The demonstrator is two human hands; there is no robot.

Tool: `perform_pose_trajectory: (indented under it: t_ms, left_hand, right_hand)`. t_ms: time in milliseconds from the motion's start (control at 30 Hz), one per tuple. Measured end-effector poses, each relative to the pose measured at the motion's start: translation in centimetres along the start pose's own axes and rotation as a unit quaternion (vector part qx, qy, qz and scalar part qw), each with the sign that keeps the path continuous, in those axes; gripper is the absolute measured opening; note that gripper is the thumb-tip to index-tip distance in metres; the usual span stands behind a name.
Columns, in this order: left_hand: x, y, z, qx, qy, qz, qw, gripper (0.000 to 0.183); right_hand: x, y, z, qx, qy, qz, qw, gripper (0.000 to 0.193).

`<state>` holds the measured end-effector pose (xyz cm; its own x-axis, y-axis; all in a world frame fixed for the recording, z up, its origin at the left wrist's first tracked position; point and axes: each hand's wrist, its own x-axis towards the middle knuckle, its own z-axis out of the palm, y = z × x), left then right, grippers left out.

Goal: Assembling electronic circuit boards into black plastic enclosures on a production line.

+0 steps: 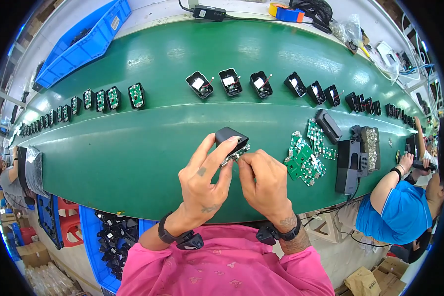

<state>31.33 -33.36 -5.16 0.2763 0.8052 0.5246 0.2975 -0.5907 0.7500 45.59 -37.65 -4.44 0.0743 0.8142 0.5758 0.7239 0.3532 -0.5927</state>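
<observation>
My left hand (200,181) grips a small black plastic housing (228,133), which is tilted above the green worktop, with fingers behind it and the thumb on its near side. A green circuit board (243,150) with metal parts sits at the housing's open side, partly hidden by fingers. Thumb and forefinger of my right hand (265,183) are pinched together at the lower edge of this board. How far the board sits inside the housing cannot be seen. Loose circuit boards (306,160) lie piled to the right of my right hand.
Open black housings with white labels and red wires (260,85) line the belt's far side; board-filled housings (136,95) run left. A black power tool holder (348,165) stands right. Blue bins (79,54) sit far left and below (91,241). A co-worker (399,209) sits right.
</observation>
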Motion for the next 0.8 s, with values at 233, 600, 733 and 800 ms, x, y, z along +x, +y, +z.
perform_pose_trajectory:
  t_ms: [233,600,733,800]
  left_hand:
    - [-0.1,-0.2,0.1,-0.003,-0.025,-0.021,0.999,0.049]
    - [0.0,0.1,0.6,0.078,0.008,0.018,0.997,0.05]
    - [1.0,-0.1,0.6,0.075,0.042,0.068,0.994,0.05]
    - [1.3,0.3,0.3,0.061,0.05,0.069,0.994,0.049]
  right_hand:
    - [-0.4,0.5,0.6,-0.022,0.006,-0.004,1.0,0.007]
    - [-0.6,1.5,1.6,0.07,0.006,0.055,0.996,0.003]
    - [-0.3,1.6,0.9,0.073,-0.003,0.058,0.996,0.005]
    - [0.0,1.5,0.3,0.13,0.017,0.104,0.986,0.007]
